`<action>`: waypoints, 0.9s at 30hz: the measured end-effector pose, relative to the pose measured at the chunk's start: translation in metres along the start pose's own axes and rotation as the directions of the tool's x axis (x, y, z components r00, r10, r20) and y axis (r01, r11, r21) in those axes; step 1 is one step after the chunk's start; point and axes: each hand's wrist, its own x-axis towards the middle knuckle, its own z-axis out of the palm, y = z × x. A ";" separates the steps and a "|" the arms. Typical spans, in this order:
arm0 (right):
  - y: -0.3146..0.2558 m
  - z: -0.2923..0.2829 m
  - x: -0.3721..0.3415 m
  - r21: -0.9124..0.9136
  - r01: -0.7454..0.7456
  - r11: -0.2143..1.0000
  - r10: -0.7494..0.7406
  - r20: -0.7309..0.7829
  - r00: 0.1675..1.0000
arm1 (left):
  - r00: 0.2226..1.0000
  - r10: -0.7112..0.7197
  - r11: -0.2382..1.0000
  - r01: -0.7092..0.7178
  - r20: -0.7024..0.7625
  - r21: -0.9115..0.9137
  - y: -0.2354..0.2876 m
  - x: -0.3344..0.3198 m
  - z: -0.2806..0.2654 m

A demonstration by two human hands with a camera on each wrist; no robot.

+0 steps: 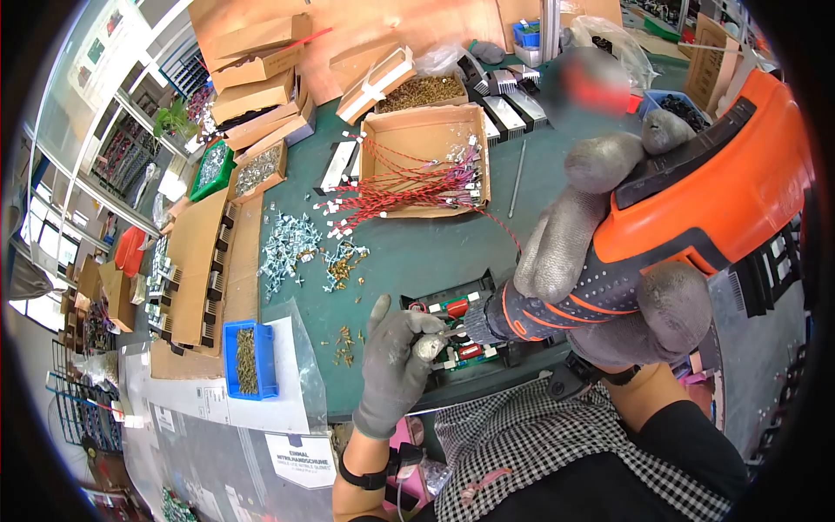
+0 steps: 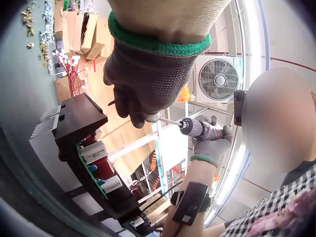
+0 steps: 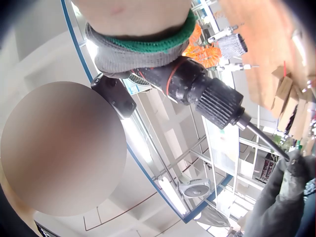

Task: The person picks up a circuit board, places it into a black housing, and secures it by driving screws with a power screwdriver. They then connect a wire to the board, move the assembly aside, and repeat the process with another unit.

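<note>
My right hand, in a grey glove, grips a large orange and black power drill. From its ridged chuck a long thin driver bit runs to my gloved left hand. Thumb and fingers of that hand pinch the bit near its tip, which they hide. In the left wrist view, a thin dark piece sticks out past the left fingers. Beneath both hands in the head view lies a black housing with a green circuit board carrying red and white components.
Behind the hands stands a cardboard box with red wires spilling over its edge. Left of it lie piles of pale blue fasteners and brass screws. A blue bin of screws sits at the left, beside cardboard.
</note>
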 end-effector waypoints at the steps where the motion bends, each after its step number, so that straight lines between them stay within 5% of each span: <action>1: 0.000 -0.001 0.000 0.002 -0.001 1.000 0.001 0.002 1.000 | 1.000 0.009 1.000 -0.009 -0.013 -0.006 0.000 0.000 0.000; 13: -0.004 -0.008 0.001 -0.051 0.017 0.999 -0.019 -0.037 0.999 | 0.986 0.090 0.994 -0.098 0.138 0.054 0.014 0.024 0.002; 20: 0.000 -0.047 0.009 -0.019 0.243 0.970 -0.240 0.102 0.965 | 0.976 0.193 0.962 -0.208 0.101 0.178 0.014 0.045 0.018; 27: -0.015 -0.037 0.006 -0.131 0.103 0.986 -0.105 -0.006 0.994 | 0.979 0.191 0.956 -0.203 0.075 0.214 0.015 0.044 0.021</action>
